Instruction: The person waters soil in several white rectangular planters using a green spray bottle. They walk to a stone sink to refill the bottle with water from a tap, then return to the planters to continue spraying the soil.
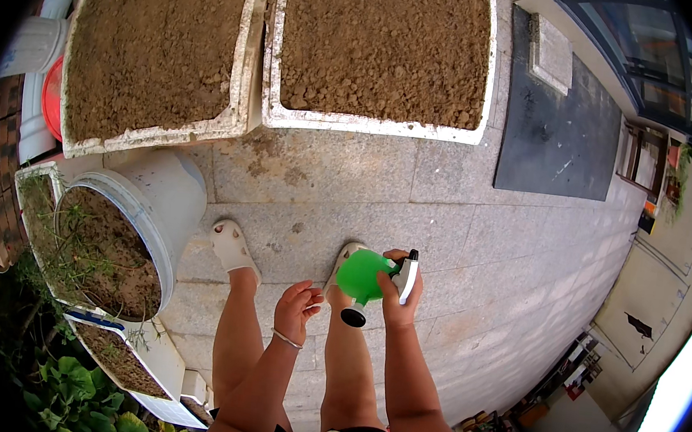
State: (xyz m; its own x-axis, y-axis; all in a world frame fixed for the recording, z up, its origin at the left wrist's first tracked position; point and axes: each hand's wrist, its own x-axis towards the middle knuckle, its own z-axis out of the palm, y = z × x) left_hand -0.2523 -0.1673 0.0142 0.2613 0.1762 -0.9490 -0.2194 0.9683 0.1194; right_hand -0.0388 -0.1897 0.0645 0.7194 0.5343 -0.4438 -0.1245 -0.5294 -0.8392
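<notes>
My right hand [401,300] is wrapped around a green spray bottle [363,275] with a white-and-black head. A black round cap on a white neck sticks out of its near side. Just left of the bottle, my left hand [298,304] hovers with loosely bent fingers, holding nothing. It wears a bracelet on the wrist and does not touch the bottle. Both hands are in front of my legs, above the paving. Beyond them stand two white foam boxes of brown soil, one at the far left [70,109] and one at the far middle [387,127].
At left a white bucket [175,193] of soil and thin plants leans over, with more planters and leafy greens [68,385] nearer. A dark slab [554,144] bearing a pale block [550,53] lies at far right. Stone paving [324,181] surrounds my feet.
</notes>
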